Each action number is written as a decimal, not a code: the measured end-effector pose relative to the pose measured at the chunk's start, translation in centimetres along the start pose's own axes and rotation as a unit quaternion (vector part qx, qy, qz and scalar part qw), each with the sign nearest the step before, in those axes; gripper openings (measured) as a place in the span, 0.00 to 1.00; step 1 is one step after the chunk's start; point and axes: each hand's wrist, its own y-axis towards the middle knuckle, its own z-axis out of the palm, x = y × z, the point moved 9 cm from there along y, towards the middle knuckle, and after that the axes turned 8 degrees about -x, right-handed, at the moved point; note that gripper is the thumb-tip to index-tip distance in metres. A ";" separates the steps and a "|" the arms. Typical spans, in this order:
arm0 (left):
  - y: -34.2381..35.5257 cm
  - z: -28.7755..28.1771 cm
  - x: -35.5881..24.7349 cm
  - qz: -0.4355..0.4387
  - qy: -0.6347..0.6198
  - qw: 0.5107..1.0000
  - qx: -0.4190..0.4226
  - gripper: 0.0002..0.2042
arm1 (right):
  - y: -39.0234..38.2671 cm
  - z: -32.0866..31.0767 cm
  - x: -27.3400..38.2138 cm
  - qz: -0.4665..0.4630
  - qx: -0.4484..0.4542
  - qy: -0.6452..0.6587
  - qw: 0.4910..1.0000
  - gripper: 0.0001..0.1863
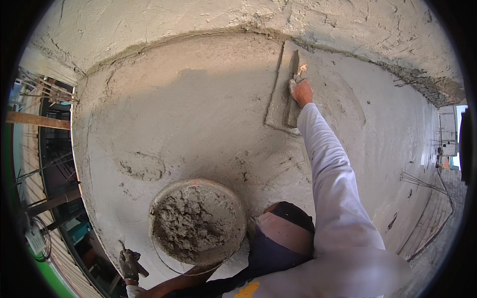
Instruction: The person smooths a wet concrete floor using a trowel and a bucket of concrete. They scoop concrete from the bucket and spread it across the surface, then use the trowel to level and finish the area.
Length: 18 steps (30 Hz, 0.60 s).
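the nearer right hand wraps a long float under it at one o'clock, its length running near twelve to six. at seven o'clock, the left hand curls around a small tool.

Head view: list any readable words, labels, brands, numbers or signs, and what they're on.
None readable.
Pale box at left: any marking too small and blurred to read.
Yellow patch on the clothing, lower edge: no letters distinguishable.
Float and mortar bucket: no text visible.
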 end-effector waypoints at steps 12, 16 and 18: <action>0.9 -1.5 1.7 0.025 -0.035 0.998 -0.049 0.09 | -13.3 2.6 28.4 -0.228 0.155 -0.017 0.961 0.42; -0.2 -1.5 0.6 0.044 -0.113 0.988 -0.097 0.10 | -12.4 1.3 22.7 -0.182 0.094 -0.045 0.978 0.42; -0.4 -1.6 2.5 0.017 -0.147 0.984 -0.097 0.10 | -9.1 0.6 17.6 -0.126 0.054 -0.036 0.990 0.46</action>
